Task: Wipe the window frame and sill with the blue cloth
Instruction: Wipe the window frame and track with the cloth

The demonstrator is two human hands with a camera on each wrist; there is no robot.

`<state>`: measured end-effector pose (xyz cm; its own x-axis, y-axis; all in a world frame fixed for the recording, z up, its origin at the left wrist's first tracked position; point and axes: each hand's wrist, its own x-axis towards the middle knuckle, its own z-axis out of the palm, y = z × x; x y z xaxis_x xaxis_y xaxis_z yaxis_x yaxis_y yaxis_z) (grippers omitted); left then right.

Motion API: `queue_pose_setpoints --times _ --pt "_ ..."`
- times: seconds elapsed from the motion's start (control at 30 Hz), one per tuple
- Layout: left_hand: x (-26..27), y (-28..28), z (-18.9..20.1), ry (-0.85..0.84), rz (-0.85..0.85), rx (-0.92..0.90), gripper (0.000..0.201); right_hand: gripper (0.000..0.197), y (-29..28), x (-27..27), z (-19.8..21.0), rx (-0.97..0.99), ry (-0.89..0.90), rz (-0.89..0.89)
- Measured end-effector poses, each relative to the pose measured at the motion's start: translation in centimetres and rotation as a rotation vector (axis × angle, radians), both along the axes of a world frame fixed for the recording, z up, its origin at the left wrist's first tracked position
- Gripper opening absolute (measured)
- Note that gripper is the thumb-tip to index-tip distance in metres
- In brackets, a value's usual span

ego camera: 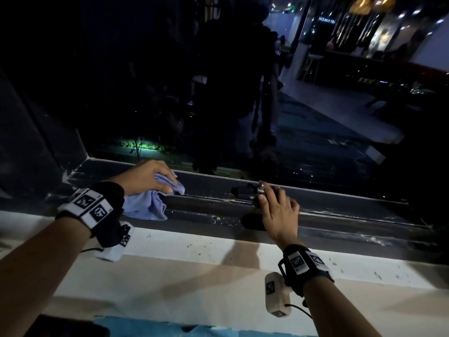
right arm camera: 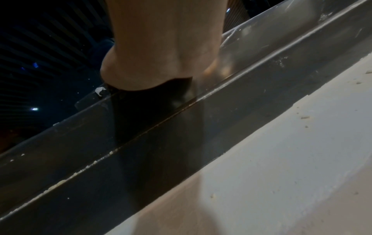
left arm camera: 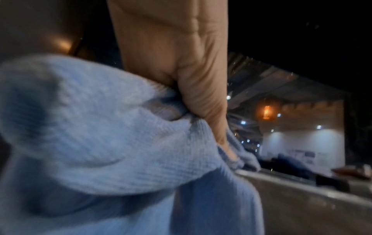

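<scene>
My left hand [ego camera: 155, 177] grips the bunched blue cloth [ego camera: 148, 203] and presses it on the dark window frame's bottom rail [ego camera: 340, 210], near the left corner. In the left wrist view the thumb of that hand [left arm camera: 191, 95] pinches the cloth [left arm camera: 100, 127]. My right hand [ego camera: 277, 205] lies further right on the rail, fingers bent over a black window handle [ego camera: 244, 190]. The right wrist view shows the palm [right arm camera: 161, 47] on something black above the rail [right arm camera: 60, 174]. The white sill [ego camera: 194, 244] runs below the frame.
Pale crumbs [ego camera: 216, 218] lie along the rail's groove and on the sill [right arm camera: 281, 159]. The dark glass [ego camera: 218, 93] rises right behind the rail. Blue tape [ego camera: 145, 327] edges the sill's near side, with a dark object [ego camera: 60, 327] at the lower left.
</scene>
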<state>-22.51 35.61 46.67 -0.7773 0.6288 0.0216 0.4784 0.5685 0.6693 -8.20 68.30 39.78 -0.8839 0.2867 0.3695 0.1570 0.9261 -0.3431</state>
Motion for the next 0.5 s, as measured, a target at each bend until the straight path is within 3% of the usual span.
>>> queue_pose_setpoints --times 0.27,0.5 --pt "0.7 1.7 -1.1 0.066 0.012 -0.045 0.017 0.058 0.0 0.0 0.0 -0.036 0.027 0.011" --pt "3.5 9.3 -1.3 0.141 -0.091 -0.052 0.013 0.058 0.0 0.0 0.1 -0.034 0.029 0.011"
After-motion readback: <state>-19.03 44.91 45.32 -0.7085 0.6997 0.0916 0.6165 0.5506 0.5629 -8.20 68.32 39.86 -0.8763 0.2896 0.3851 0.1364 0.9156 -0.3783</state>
